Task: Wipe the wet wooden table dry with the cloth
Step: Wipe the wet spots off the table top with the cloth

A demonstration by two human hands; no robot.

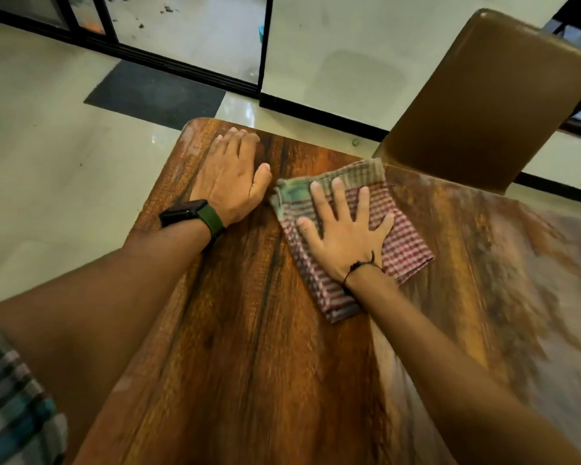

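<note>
While the head camera looked down across it, the scene stood thus:
Table: the dark reddish-brown wooden table with streaked grain (pixel 249 347) filled the lower and middle view; its right part was blurred and paler, and I could not tell wet from dry there.
Floor: the pale glossy tiled floor (pixel 47 169) lay beyond the table's left and far edges.
Chair: the brown chair with a smooth flat back (pixel 483 102) stood at the table's far right edge, its back rising above the tabletop.
Mat: the dark grey rectangular floor mat (pixel 155 94) lay on the floor beyond the table's far left corner.
Cloth: the folded red-and-white checked cloth with a greenish-tan striped end (pixel 406 243) lay flat on the table near its far edge, just in front of the chair.
Left hand: the left hand (pixel 230 176) rested palm-down on the table near its far left corner, fingers straight and together, just beside the cloth.
Right hand: the right hand (pixel 346 226) pressed flat on the cloth, fingers straight and spread, gripping nothing.
Watch: the black watch on a green strap (pixel 195 214) sat on the left wrist.
Cord: the thin dark cord bracelet (pixel 359 266) circled the right wrist.
</note>
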